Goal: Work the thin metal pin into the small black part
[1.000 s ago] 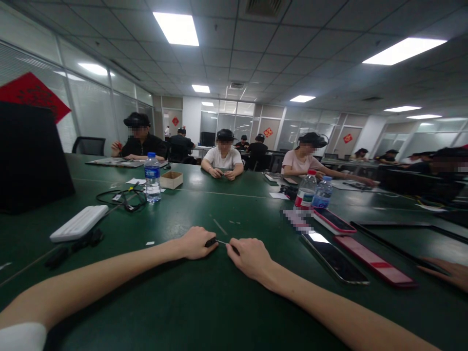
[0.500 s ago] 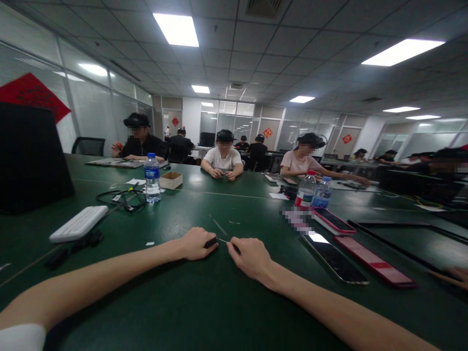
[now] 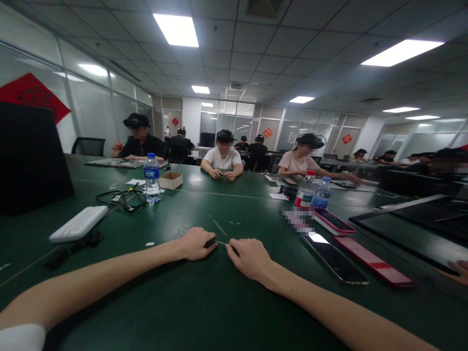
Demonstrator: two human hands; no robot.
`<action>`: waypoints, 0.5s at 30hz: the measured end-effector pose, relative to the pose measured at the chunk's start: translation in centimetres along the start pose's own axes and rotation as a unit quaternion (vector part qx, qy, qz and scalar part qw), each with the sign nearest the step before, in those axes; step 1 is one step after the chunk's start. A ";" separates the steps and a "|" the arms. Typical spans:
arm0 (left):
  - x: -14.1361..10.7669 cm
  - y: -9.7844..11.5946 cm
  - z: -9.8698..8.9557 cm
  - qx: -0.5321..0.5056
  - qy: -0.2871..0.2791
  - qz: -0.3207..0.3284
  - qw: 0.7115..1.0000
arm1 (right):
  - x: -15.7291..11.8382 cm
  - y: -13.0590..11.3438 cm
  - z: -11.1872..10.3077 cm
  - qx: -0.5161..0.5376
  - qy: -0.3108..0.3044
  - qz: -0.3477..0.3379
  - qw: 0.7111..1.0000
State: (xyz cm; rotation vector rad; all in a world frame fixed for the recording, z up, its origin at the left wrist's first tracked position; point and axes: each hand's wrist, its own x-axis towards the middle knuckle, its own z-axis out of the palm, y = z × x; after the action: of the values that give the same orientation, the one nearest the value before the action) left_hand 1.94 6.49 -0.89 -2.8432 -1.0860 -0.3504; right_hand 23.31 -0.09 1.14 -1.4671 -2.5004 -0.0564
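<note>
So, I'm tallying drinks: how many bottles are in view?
3: a blue-capped bottle beside the box, left; a red-capped bottle and another bottle together, right. Others may be hidden.

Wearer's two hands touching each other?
No, a gap separates the left hand from the right hand, with a thin pale rod showing between them.

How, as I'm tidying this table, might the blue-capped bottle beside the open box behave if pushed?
The bottle stands upright, tall and narrow, so a high push could tip it. Its round sides suggest it would probably roll once down. Its clear, thin-looking plastic may flex when squeezed.
</note>
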 end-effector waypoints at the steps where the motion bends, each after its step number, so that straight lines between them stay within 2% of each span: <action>1: 0.0 0.0 0.0 -0.001 0.000 0.000 1.000 | 0.0 0.0 0.0 0.001 0.000 0.001 1.000; 5: 0.0 -0.1 0.1 -0.007 0.000 -0.002 1.000 | 0.0 -0.1 -0.1 0.003 -0.004 0.002 1.000; 10: -0.1 -0.2 0.2 0.008 0.006 0.020 1.000 | 0.0 0.1 -0.6 -0.028 0.003 -0.046 0.999; 15: -0.3 -0.3 0.2 0.018 0.015 0.039 0.999 | -0.1 0.5 -0.5 -0.041 0.014 -0.065 0.997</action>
State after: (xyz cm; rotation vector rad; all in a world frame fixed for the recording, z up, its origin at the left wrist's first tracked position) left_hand 1.58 6.55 -1.18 -2.8301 -0.9619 -0.3625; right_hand 23.84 0.01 1.52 -1.3224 -2.5952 -0.2027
